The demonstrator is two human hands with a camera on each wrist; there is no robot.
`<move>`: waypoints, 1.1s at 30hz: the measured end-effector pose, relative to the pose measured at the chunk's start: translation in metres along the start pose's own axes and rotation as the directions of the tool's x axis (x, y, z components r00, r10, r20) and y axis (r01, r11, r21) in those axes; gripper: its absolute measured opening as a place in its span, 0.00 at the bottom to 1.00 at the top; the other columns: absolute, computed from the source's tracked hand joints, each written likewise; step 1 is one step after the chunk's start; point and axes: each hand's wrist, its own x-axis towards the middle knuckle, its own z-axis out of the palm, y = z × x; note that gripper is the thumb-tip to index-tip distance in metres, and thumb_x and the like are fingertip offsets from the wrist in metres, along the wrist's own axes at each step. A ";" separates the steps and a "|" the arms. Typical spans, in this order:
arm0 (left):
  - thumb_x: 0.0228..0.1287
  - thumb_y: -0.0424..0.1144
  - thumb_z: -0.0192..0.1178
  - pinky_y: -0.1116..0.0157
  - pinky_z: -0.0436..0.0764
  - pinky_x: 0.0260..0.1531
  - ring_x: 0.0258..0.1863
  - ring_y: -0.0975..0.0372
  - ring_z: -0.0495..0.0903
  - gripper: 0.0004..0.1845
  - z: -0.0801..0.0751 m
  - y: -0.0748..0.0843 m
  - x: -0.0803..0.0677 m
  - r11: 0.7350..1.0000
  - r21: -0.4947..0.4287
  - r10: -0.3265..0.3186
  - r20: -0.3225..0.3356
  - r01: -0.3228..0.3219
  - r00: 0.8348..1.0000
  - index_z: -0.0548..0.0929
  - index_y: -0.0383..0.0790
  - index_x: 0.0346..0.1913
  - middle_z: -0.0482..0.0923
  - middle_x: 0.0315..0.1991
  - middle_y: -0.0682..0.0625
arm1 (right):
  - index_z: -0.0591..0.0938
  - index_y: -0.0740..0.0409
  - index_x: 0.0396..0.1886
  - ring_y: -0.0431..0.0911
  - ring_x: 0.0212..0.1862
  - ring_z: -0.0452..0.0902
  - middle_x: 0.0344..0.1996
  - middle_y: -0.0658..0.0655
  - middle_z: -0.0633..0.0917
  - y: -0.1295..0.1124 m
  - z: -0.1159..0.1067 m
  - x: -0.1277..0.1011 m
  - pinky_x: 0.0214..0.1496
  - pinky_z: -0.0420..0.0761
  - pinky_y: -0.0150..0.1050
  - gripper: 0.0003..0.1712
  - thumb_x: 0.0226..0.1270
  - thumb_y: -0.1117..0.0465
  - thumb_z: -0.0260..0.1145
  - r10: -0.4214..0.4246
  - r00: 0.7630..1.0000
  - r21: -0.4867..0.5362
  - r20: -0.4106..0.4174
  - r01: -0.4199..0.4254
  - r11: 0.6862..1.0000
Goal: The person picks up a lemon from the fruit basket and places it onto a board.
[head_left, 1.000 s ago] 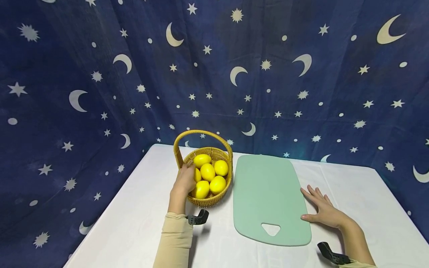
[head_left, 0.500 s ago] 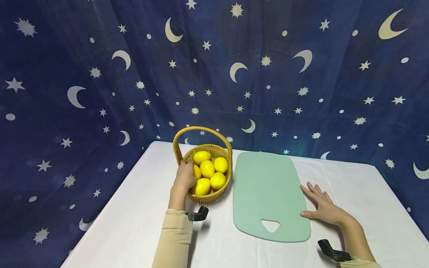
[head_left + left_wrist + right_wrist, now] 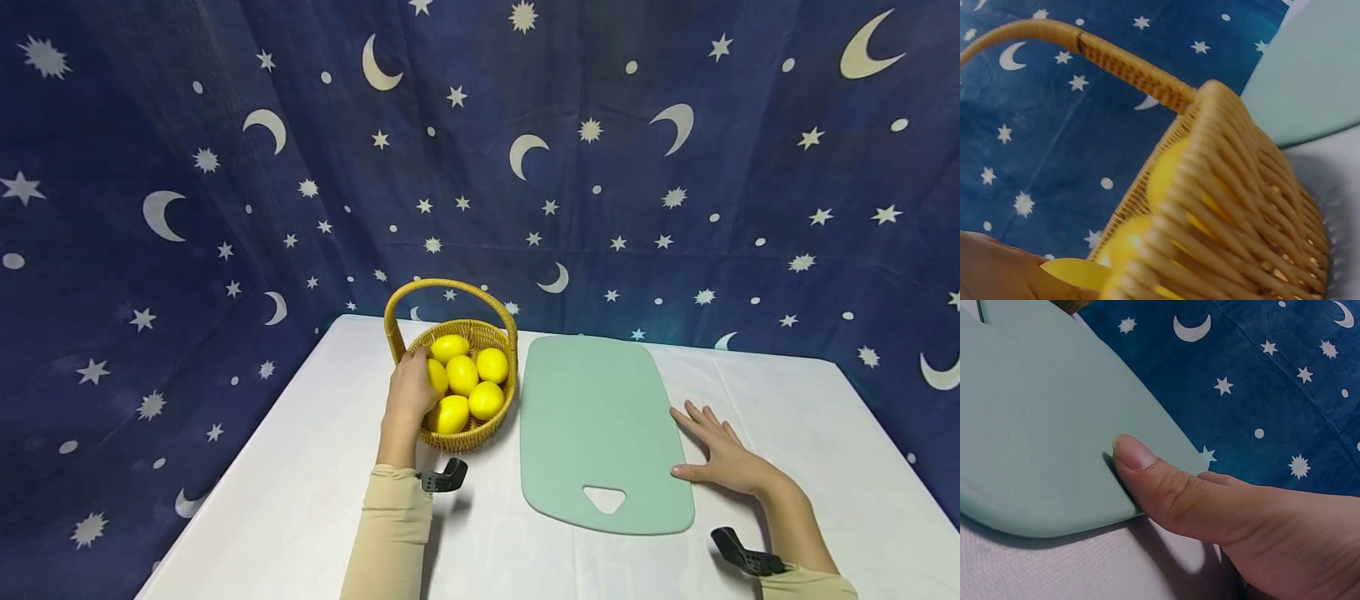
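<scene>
On the white surface [image 3: 300,467] my right hand [image 3: 723,458] lies flat, fingers straight, thumb on the green cutting board's [image 3: 592,417] edge. My left hand [image 3: 408,392] reaches into the wicker basket [image 3: 480,437], fingers curling round a lemon [image 3: 437,375]; lifting carelessly could tip the basket, I judge.

A staged recording set — starry blue backdrop cloth [image 3: 600,167] draped behind a white-covered table [image 3: 300,500].

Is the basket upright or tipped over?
Upright. The basket sits on the table, handle arched overhead, lemons inside; the left hand reaches in.
</scene>
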 end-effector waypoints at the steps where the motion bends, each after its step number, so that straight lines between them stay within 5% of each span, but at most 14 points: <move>1: 0.42 0.28 0.71 0.49 0.76 0.54 0.50 0.44 0.76 0.34 -0.002 0.001 0.000 1.000 -0.004 0.004 -0.003 -0.004 1.000 0.73 0.33 0.57 0.74 0.52 0.34 | 0.55 0.65 0.73 0.72 0.72 0.27 0.71 0.77 0.46 0.000 0.000 0.000 0.69 0.22 0.65 0.57 0.50 0.47 0.73 0.001 1.000 -0.001 0.000 -0.001 1.000; 13: 0.48 0.44 0.73 0.48 0.74 0.56 0.55 0.46 0.74 0.36 -0.024 0.024 -0.011 0.992 -0.126 0.035 0.058 -0.028 0.998 0.73 0.41 0.62 0.69 0.59 0.38 | 0.55 0.64 0.73 0.72 0.72 0.27 0.71 0.77 0.46 0.002 -0.001 0.000 0.69 0.24 0.66 0.57 0.49 0.47 0.73 0.010 1.000 -0.008 0.011 -0.010 1.000; 19: 0.49 0.45 0.72 0.52 0.76 0.53 0.52 0.50 0.74 0.38 -0.030 0.047 -0.021 0.977 -0.176 0.142 0.092 -0.124 0.986 0.69 0.43 0.65 0.69 0.58 0.41 | 0.55 0.64 0.73 0.71 0.72 0.28 0.71 0.77 0.46 0.000 -0.001 0.000 0.69 0.24 0.67 0.57 0.49 0.48 0.73 0.013 1.000 -0.011 0.013 -0.013 1.000; 25: 0.48 0.39 0.73 0.58 0.80 0.48 0.48 0.54 0.75 0.38 -0.032 0.073 -0.033 0.904 -0.334 0.311 0.089 -0.266 0.946 0.66 0.38 0.61 0.73 0.55 0.44 | 0.55 0.64 0.73 0.72 0.72 0.28 0.71 0.77 0.46 0.000 -0.001 0.001 0.69 0.23 0.66 0.57 0.49 0.47 0.73 0.013 1.000 -0.008 0.006 -0.013 1.000; 33: 0.51 0.41 0.70 0.62 0.76 0.52 0.53 0.59 0.72 0.38 -0.014 0.100 -0.047 0.837 -0.377 0.484 0.173 -0.396 0.858 0.67 0.46 0.67 0.72 0.59 0.49 | 0.56 0.64 0.73 0.73 0.72 0.29 0.71 0.77 0.47 0.002 0.002 0.001 0.69 0.22 0.66 0.56 0.49 0.47 0.73 0.001 1.000 -0.006 -0.004 -0.001 1.000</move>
